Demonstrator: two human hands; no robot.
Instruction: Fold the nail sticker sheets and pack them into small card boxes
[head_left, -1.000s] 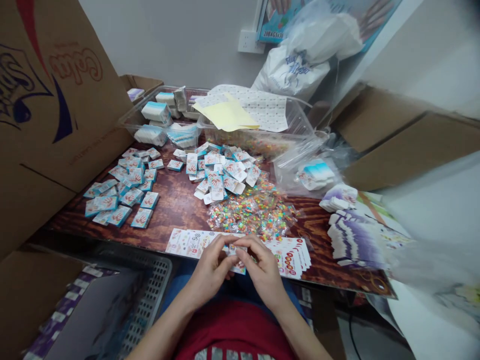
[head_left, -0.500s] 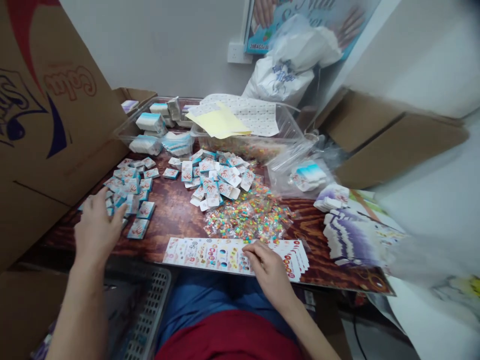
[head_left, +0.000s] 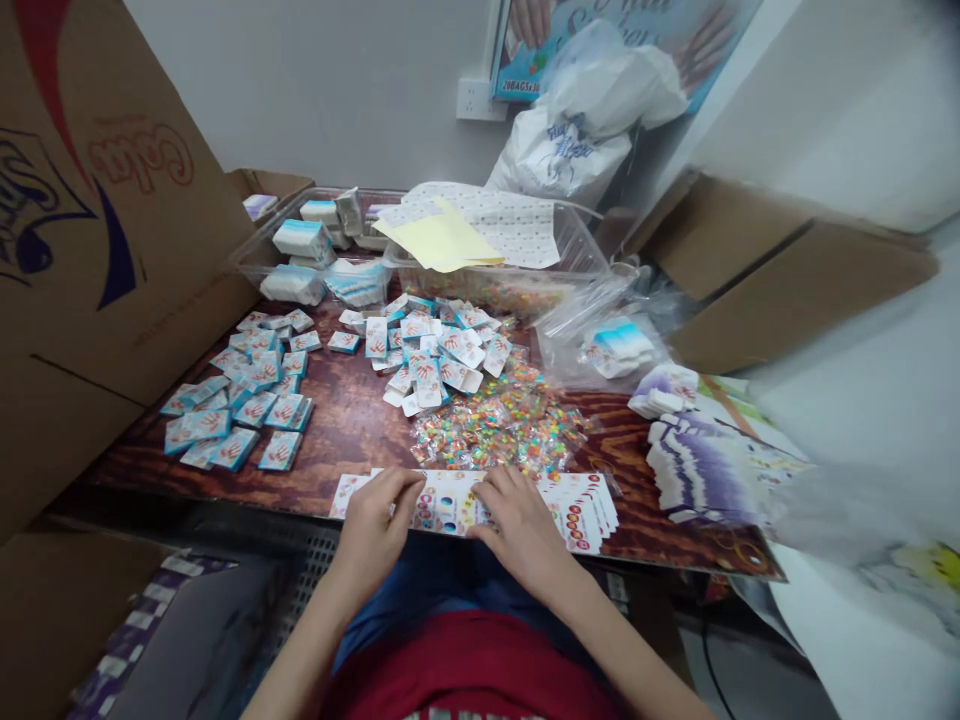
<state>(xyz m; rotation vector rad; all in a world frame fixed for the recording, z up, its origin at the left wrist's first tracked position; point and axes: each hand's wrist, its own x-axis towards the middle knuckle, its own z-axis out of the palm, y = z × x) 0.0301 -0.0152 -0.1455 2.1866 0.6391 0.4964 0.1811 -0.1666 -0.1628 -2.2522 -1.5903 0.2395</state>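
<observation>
A row of overlapping sticker sheets (head_left: 442, 505), white with small coloured nail designs, lies along the table's front edge. Over their left part is my left hand (head_left: 379, 525), thumb and fingers curled closely together at a sheet. My right hand (head_left: 521, 525) bends over the middle of the same sheets, fingertips on the printed face and thumb near the front edge. Just behind them spreads a heap of small clear packets (head_left: 502, 425) with bright bits inside. Small blue-and-white boxes (head_left: 424, 365) printed with red hands are piled behind the packets.
More small boxes (head_left: 259, 375) cover the table's left side beside a tall cardboard carton (head_left: 112, 260). Clear plastic trays (head_left: 577, 250) stand at the back, with paper sheets (head_left: 517, 230) on top. Purple-and-white cards (head_left: 697, 470) fan out at the right.
My left hand has moved right, from the small boxes to the sticker sheets. My right hand stays at the sheets, its fingers spread a little more. The top sheet's left end sits farther right.
</observation>
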